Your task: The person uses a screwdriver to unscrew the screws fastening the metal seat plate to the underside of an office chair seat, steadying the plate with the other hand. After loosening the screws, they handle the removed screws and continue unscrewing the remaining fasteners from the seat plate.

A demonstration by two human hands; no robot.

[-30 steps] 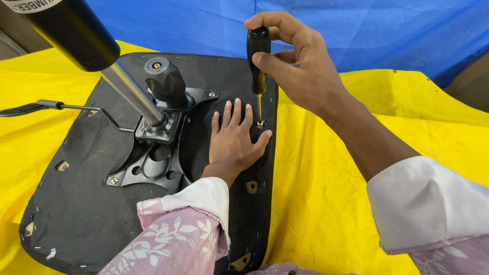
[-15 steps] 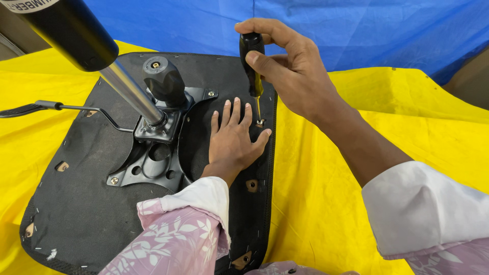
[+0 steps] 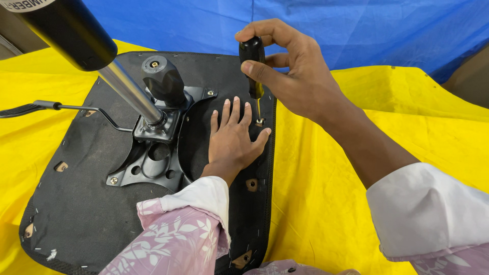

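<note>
Right hand [image 3: 300,84]: fingers [image 3: 254,69] closed around the black handle of a screwdriver [image 3: 253,69], thumb and index pinching near the top of the handle. Tool held upright; its thin shaft points straight down, tip seated on a screw [image 3: 260,122] near the right edge of the seat underside [image 3: 86,188]. Left hand [image 3: 232,142]: fingers spread, palm flat on the black fabric, gripping nothing. The screw sits just beside its index finger and thumb, in the gap between them. Seat lies upside down, black fabric stapled along the edges, several small brown mounting holes visible near the right and left borders. Left of the flat hand, a black metal mechanism plate [image 3: 153,158] is bolted to the seat; a black knob [image 3: 162,79] stands at its far side. A silver gas cylinder [image 3: 130,91] rises from the plate toward the upper left, ending in a wider black tube. A thin lever [image 3: 66,108] runs out from the plate to the left. Beneath the seat, a yellow sheet [image 3: 331,178]; beyond it, on the far side, a blue tarp [image 3: 356,30]. Both sleeves are floral pink with white cuffs.
</note>
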